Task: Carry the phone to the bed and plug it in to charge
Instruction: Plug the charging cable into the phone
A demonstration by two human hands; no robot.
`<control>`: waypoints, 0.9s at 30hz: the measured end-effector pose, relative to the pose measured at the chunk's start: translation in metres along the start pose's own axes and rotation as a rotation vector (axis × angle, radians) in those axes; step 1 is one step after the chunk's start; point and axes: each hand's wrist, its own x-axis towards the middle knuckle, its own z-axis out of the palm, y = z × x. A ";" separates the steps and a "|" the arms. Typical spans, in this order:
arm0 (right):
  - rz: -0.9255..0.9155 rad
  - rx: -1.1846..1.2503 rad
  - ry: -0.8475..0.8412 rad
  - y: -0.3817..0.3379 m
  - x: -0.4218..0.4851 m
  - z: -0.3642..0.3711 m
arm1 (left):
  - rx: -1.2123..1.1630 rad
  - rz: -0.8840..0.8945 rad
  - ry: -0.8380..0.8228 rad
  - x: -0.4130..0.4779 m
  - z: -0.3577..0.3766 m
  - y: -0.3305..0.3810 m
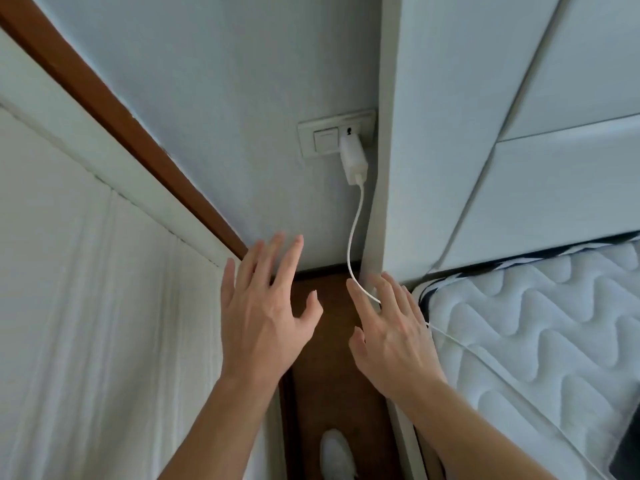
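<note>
Two empty hands, fingers spread, hover at centre frame: the left hand [263, 317] over the floor gap, the right hand [391, 334] beside the mattress [540, 327]. A white charger [353, 157] sits in the wall socket [337, 136] above; its cable [353, 244] trails behind the right hand onto the mattress toward a dark object, possibly the phone [627, 452], at lower right.

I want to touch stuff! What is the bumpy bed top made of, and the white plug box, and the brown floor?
The mattress looks like soft quilted fabric, stitched in puffy wavy rows. The charger and its cable look like smooth white plastic with a slight shine. The floor looks like polished brown wood, though it could be laminate.
</note>
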 end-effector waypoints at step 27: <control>0.838 -0.024 0.016 0.341 -0.370 -0.004 | -0.094 0.661 -0.505 -0.109 0.169 0.353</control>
